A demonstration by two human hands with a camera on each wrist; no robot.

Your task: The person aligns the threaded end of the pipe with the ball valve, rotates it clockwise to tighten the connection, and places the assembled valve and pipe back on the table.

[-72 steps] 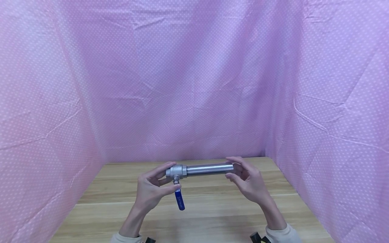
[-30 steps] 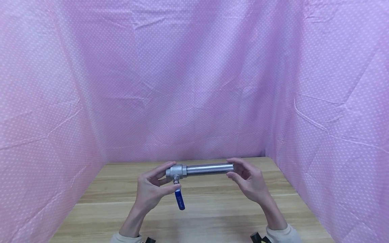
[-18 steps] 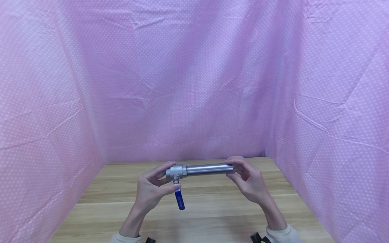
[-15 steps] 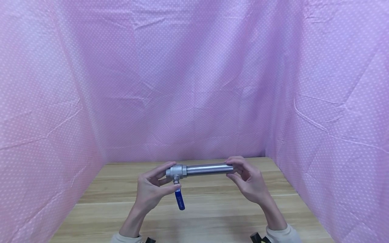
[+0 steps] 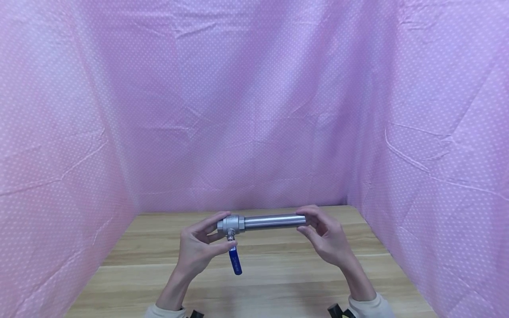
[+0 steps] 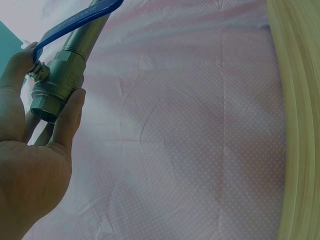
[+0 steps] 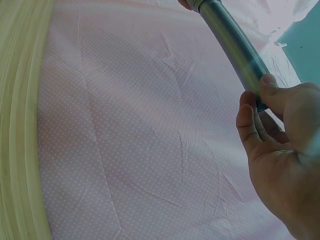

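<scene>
Cloth [image 5: 254, 110] in pink and lilac, printed with small pale dots, is hung at the back and both sides, its thin surface broken by creases and soft folds. Below it, a desk [image 5: 258, 285] is surfaced in light wood, with long straight grain in yellow and brown bands. Pale sleeves [image 5: 371, 305] are seen at the wrists, each with a small black piece [image 5: 196, 314] beside it.

A valve [image 5: 232, 225] and a pipe [image 5: 274, 221], both of silvery metal, are held in the air above the desk, joined end to end and lying almost level. The pipe is a straight, plain cylinder, and a bright streak is reflected along its length. The valve is duller and stubbier, with flat-sided, nut-like ends; its body is marked with raised characters, too unclear to be read. At the joint, ringed lines are shown in the left wrist view. From the valve's stem, a lever [image 5: 235, 261] coated in dark blue is angled down toward the person, narrow and round-tipped, with lettering too small to make out.

The valve is gripped by the left hand [image 5: 196, 249], its fingers placed behind the body and its thumb set against the top of the lever. The far end of the pipe is pinched between the thumb and fingers of the right hand [image 5: 328, 238].
</scene>
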